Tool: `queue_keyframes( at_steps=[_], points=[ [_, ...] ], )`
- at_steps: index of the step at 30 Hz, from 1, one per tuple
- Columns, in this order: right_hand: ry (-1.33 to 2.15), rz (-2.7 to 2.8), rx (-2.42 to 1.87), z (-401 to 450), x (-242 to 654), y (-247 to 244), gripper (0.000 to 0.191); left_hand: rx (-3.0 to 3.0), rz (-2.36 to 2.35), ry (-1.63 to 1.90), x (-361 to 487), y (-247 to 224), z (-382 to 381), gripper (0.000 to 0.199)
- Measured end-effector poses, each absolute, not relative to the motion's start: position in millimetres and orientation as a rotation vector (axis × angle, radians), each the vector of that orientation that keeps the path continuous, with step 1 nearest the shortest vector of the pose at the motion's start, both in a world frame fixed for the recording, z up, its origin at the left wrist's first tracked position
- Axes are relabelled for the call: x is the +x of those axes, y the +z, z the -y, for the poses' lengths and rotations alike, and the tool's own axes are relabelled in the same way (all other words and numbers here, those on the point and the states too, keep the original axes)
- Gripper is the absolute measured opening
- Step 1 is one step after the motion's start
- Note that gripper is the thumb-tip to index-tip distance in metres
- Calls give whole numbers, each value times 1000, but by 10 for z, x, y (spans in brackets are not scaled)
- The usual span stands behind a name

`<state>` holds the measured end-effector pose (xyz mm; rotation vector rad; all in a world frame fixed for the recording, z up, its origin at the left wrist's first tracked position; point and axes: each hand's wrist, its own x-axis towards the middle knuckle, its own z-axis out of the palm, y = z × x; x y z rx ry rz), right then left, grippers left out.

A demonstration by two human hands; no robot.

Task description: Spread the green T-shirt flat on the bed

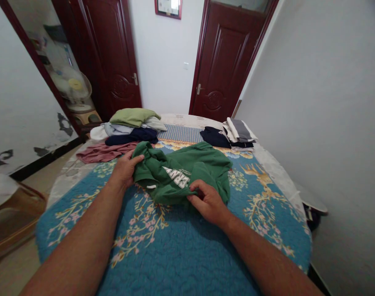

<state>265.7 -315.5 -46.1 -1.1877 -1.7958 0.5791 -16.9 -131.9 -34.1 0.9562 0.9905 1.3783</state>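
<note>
A crumpled green shirt [202, 158] with white block lettering lies partly lifted over the blue flowered cover [175, 255]. At its left end my left hand [127, 167] grips a bunched part, thumb on top and the other fingers hidden behind the cloth. My right hand [207, 201] pinches the near edge of the shirt between thumb and fingers, just right of the lettering. A small white tag or strip [151, 187] shows near the left opening of the shirt. Much of the garment is folded over itself, so its full outline is hidden.
Behind my left hand sits a loose heap with a light green garment [133, 116], a navy garment [131, 136] and a pink garment [105, 152]. Folded clothes [239, 130] and a navy piece [215, 137] lie at the far right. A wooden chair [17, 218] stands left.
</note>
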Motion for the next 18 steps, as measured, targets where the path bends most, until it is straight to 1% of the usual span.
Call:
queue_keyframes(
  at_steps=[3, 5, 7, 10, 12, 14, 16, 18],
  points=[
    [629, 1883, -1091, 3153, 2741, -458, 18, 960, -976, 1380, -162, -375, 1316, 62],
    [683, 2028, -1017, 3186, 2757, -430, 28, 920, -979, 1401, -182, -417, 1276, 61],
    [748, 2143, -936, 3232, 2730, -378, 33, 926, -1043, 1421, -220, -470, 1224, 58],
    [760, 2197, -865, 3285, 2687, -284, 33, 1148, -1260, 1470, -275, -564, 1157, 43],
    [714, 2164, -898, 3295, 2719, -232, 32, 1272, -1326, 1504, -292, -618, 1124, 37],
    [712, 2168, -955, 3295, 2815, -194, 29, 1221, -1263, 1526, -299, -652, 1094, 38],
    [786, 2172, -1019, 3296, 2956, -169, 26, 1059, -1204, 1541, -320, -659, 1060, 40],
    [890, 2065, -1093, 3299, 3112, -151, 21, 903, -1242, 1543, -365, -649, 1028, 37]
  ],
)
